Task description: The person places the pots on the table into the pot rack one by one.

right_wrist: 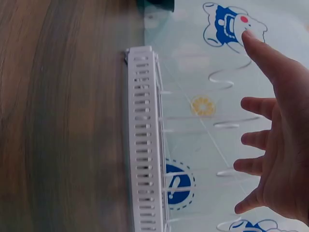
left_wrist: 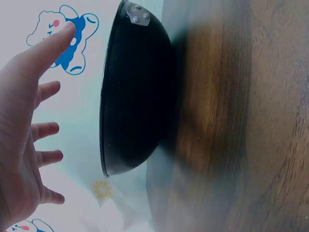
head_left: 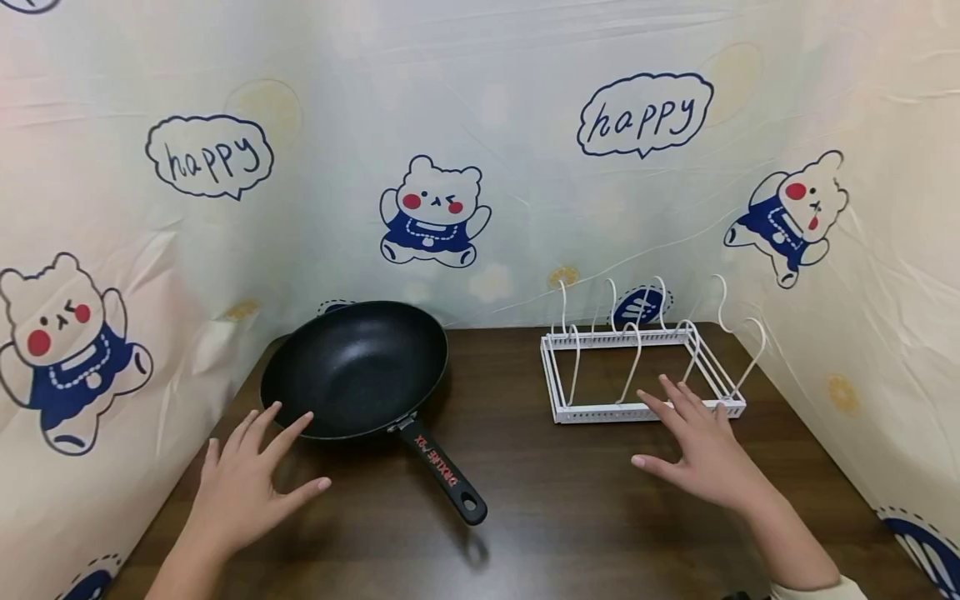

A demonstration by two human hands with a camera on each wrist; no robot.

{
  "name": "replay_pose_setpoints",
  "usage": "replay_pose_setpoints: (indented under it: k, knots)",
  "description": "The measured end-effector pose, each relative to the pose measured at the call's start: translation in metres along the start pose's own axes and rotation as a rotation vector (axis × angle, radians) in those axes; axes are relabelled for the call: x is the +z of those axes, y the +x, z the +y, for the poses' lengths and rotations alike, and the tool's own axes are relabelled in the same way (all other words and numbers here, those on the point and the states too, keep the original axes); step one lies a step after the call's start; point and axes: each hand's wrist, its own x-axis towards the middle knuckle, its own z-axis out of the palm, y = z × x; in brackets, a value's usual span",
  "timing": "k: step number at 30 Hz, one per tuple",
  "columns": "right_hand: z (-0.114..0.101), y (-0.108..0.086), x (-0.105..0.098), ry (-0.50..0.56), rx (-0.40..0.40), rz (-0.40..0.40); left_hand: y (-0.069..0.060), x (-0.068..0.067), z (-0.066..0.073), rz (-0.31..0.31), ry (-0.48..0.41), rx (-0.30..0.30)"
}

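Observation:
A black frying pan (head_left: 356, 367) sits on the left part of the table, its handle (head_left: 444, 471) with red lettering pointing toward the front right. My left hand (head_left: 243, 483) hovers at the pan's near left side, fingers spread and holding nothing; the left wrist view shows a gap between it and the pan's side (left_wrist: 137, 92). On the right stands a white rack (head_left: 648, 412) with several curved wire hooks. My right hand (head_left: 705, 450) is over the rack's near edge, fingers spread, with nothing in it. In the right wrist view it is apart from the rack's slotted side (right_wrist: 143, 145).
Both things stand on a dark brown wooden table (head_left: 540, 517). A pale curtain (head_left: 525, 125) printed with bears and the word "happy" rises behind the table and along both sides. The rack stands close to the curtain at the back right.

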Motion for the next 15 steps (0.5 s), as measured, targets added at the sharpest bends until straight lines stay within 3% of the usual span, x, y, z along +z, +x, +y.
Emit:
replay_pose_setpoints:
  k: [7, 15]
  knots:
    - [-0.014, 0.01, 0.002, 0.043, -0.092, 0.039, 0.003, 0.003, 0.003, 0.1, -0.054, 0.074]
    - [-0.029, 0.02, 0.008, 0.089, -0.217, 0.049, 0.003, 0.004, 0.01, 0.108, -0.176, 0.048]
